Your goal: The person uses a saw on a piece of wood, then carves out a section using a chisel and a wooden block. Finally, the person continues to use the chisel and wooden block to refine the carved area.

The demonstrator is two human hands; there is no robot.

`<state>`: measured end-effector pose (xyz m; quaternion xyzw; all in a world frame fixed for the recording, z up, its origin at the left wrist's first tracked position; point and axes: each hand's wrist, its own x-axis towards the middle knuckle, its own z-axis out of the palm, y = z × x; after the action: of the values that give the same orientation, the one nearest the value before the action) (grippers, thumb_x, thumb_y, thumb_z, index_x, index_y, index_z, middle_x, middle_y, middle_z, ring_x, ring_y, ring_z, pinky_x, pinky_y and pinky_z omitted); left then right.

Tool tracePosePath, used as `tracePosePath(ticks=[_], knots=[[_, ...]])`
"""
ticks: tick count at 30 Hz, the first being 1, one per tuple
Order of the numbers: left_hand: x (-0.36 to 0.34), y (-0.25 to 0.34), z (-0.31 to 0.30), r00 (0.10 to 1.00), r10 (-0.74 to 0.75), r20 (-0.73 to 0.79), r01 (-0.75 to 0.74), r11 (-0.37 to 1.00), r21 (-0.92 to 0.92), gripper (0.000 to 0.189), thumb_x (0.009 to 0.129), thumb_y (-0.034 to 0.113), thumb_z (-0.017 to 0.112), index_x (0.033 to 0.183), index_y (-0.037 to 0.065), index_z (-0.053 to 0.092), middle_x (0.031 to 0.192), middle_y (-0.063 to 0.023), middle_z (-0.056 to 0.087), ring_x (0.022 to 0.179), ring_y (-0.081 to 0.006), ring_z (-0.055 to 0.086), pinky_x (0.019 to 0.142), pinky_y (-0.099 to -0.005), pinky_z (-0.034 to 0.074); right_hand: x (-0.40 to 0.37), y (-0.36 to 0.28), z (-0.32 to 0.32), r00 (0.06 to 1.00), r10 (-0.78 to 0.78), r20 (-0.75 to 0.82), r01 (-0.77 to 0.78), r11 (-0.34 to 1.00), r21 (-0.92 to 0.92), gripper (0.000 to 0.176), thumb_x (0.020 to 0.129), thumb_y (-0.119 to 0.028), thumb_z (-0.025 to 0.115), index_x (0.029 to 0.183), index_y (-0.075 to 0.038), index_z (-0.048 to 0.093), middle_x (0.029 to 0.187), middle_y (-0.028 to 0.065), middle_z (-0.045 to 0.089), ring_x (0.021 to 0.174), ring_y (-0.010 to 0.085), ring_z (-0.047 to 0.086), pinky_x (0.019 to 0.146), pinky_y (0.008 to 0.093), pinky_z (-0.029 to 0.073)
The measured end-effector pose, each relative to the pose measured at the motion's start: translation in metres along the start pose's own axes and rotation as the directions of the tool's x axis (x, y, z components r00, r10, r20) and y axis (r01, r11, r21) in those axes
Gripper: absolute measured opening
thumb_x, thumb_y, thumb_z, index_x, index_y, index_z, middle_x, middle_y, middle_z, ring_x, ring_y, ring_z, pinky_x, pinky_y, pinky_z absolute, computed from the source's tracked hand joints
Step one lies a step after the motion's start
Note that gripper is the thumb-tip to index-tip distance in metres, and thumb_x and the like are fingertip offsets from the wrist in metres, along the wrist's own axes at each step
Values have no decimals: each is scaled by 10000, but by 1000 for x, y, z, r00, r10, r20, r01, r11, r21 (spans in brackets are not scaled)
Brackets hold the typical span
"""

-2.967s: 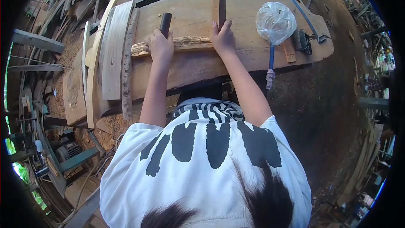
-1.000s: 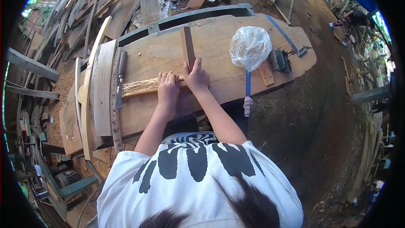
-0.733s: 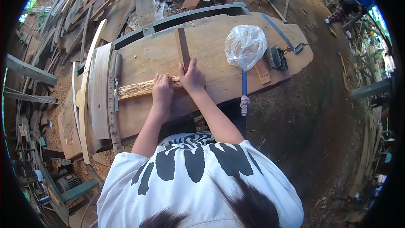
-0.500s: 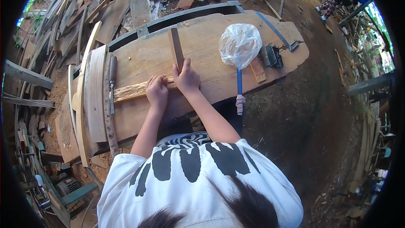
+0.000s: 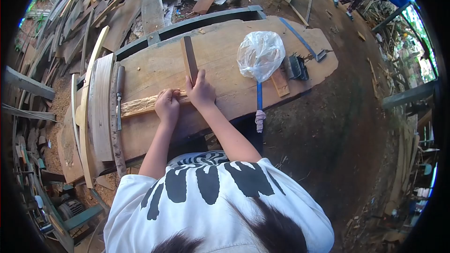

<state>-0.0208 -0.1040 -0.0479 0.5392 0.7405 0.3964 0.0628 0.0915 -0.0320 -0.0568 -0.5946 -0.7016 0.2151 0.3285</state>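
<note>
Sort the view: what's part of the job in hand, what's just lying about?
In use: left hand and right hand, both on the rough wood strip; dark slat at the right hand; slab bench under it.
Lying about: dark-handled tool, plastic bag, black tool, small block.

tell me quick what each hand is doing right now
Left hand: fingers curled over the rough strip, closed on it.
Right hand: pressing down beside the dark slat; grip cannot be told.
</note>
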Motion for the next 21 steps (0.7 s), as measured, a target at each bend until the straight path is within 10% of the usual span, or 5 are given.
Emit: tracePosePath(ticks=[15,21], knots=[[38,6,-43,761,392,517,-479,877,41,142,843,172,632,917,67,571,978,-114,636,932,-318,631,775,-419,514,2,-3,-6,997,36,74,-38,999,32,500,923,-418,523,1139,3,364,751,263,649,709,464,647,625,555,514],[65,9,-48,444,538,717,-776,630,7,139,852,182,629,944,89,581,961,-112,615,917,-311,615,819,-430,472,3,-2,-6,996,37,80,-40,998,38,482,923,-418,526,1127,-12,366,765,260,651,724,468,645,629,559,510]])
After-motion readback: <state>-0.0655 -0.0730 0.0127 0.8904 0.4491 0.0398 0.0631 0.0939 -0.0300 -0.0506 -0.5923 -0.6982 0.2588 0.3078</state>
